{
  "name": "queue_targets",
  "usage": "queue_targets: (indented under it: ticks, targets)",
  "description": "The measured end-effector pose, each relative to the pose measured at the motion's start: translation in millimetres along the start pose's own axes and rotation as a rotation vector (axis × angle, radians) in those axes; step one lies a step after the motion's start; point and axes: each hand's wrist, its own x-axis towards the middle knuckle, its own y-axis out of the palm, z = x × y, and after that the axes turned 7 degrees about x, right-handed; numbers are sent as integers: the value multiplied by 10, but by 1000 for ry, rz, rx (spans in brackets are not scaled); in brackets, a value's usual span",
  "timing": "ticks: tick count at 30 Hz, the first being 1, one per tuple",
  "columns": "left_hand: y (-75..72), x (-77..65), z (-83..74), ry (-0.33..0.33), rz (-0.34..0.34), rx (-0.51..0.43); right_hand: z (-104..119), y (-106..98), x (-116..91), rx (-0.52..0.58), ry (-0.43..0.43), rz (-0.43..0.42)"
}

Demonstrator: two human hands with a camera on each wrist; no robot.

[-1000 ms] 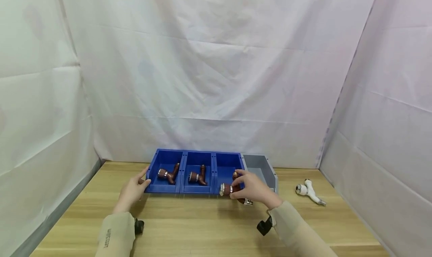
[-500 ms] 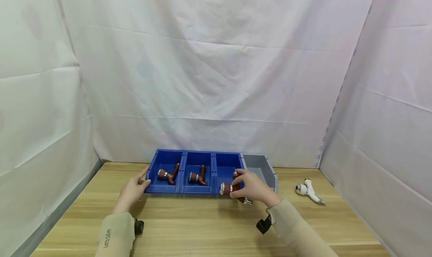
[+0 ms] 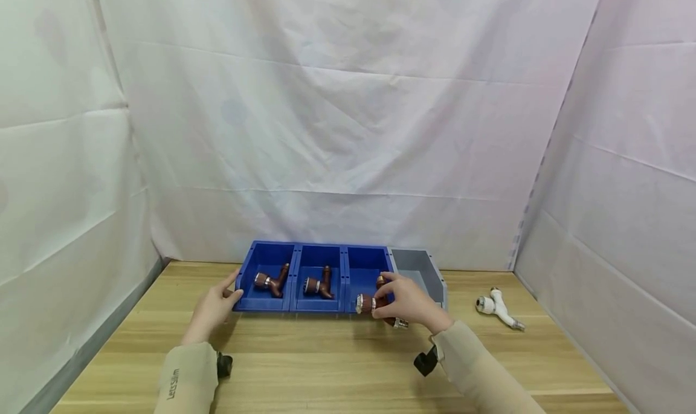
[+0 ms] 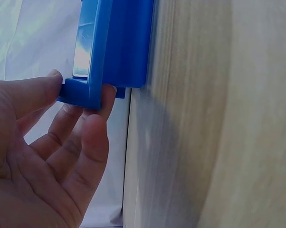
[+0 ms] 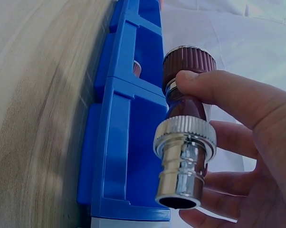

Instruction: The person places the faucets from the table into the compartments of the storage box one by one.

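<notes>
In the head view my right hand (image 3: pixel 408 302) grips a brown tap (image 3: pixel 366 303) over the front of the third blue bin. Up close in the right wrist view, the tap (image 5: pixel 185 107) shows a ribbed brown knob, and its chrome threaded outlet points toward the camera. My left hand (image 3: pixel 214 307) pinches the outer edge of the leftmost blue bin (image 4: pixel 96 57), thumb on one side of the rim and fingers on the other. A similar brown tap (image 3: pixel 276 281) lies in that bin, and another brown tap (image 3: pixel 321 284) lies in the second one.
A grey bin (image 3: pixel 415 269) joins the right end of the blue row. Farther right, a white tap (image 3: pixel 500 308) lies on the wooden table (image 3: pixel 304 365). White cloth (image 3: pixel 348 130) hangs behind the bins and along both sides.
The brown tap in my right hand has shifted very slightly to the right. My left hand keeps its hold on the bin's edge, and the other taps stay where they were.
</notes>
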Motion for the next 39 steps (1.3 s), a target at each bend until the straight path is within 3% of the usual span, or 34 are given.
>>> queue_targets:
  ticks: [39]
  targets:
    - [-28,8,-24,-2,28,-15,-21,33,78,-24,22,-23]
